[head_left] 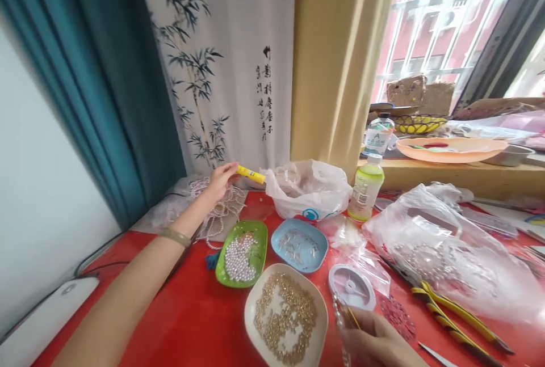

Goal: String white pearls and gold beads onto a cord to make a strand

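My left hand [223,181] reaches far out and grips one end of a yellow tube [252,174], beside a heap of pearl bead strands [213,208]. Low at the right, my right hand [378,337] pinches a beaded strand [339,316] and a thin gold-coloured needle or wire [351,317]; which of the two cannot be told. A white spool [369,298] lies just behind that hand. To its left stands a cream dish [251,321] of gold beads. Beyond it are a green dish [219,270] of pearl beads and a blue dish [322,236] with small clear or silvery pieces.
A white plastic bag [327,188] and a bottle with green liquid [367,188] stand at the back. Yellow-black pliers [455,316], a pile of red beads [397,317] and a large clear bag [434,242] lie right. A white power strip [63,302] is at left.
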`<action>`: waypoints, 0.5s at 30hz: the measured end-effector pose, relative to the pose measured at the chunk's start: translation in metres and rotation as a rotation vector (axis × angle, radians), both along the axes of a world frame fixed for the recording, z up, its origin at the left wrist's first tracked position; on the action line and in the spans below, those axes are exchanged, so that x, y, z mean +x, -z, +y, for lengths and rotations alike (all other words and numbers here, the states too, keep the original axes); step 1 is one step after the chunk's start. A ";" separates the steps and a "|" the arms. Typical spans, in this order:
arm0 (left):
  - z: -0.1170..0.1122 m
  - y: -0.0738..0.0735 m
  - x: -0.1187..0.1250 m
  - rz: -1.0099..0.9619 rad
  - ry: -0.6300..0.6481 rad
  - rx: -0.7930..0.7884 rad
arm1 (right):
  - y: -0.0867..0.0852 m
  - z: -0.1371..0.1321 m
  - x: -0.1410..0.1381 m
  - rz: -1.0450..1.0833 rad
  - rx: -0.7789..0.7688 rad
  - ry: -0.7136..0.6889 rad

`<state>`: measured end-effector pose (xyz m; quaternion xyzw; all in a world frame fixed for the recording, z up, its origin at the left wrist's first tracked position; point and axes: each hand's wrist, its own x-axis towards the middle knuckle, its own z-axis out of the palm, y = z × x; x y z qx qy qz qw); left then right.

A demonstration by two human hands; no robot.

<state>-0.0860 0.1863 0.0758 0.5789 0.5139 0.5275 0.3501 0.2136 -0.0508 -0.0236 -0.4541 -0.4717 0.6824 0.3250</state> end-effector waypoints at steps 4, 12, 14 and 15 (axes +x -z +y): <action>-0.082 0.001 -0.010 -0.294 0.120 0.024 | -0.004 0.000 -0.001 0.034 0.011 0.005; -0.241 -0.024 -0.013 -0.814 0.196 0.089 | -0.014 -0.023 0.002 0.053 0.097 0.114; -0.286 -0.052 -0.021 -1.083 0.252 0.266 | -0.015 -0.033 0.002 0.054 0.139 0.134; -0.308 -0.066 -0.026 -1.161 0.259 0.353 | -0.015 -0.039 0.002 0.051 0.160 0.144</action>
